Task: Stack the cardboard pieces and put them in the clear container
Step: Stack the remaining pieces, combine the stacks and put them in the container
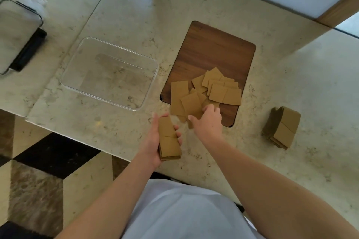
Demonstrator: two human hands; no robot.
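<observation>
cardboard stack [169, 139] sits clamped in the left hand [153, 141] at lower centre, freeing the right hand [208, 120] to pinch loose pieces [206, 91] beside the clear container [108, 72].

No text, label, brand, number or sign can be read anywhere in the head view; the surfaces in sight carry no legible writing or printed marks.

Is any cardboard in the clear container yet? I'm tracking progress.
No: the container holds nothing, and the cardboard lies outside it.
</observation>
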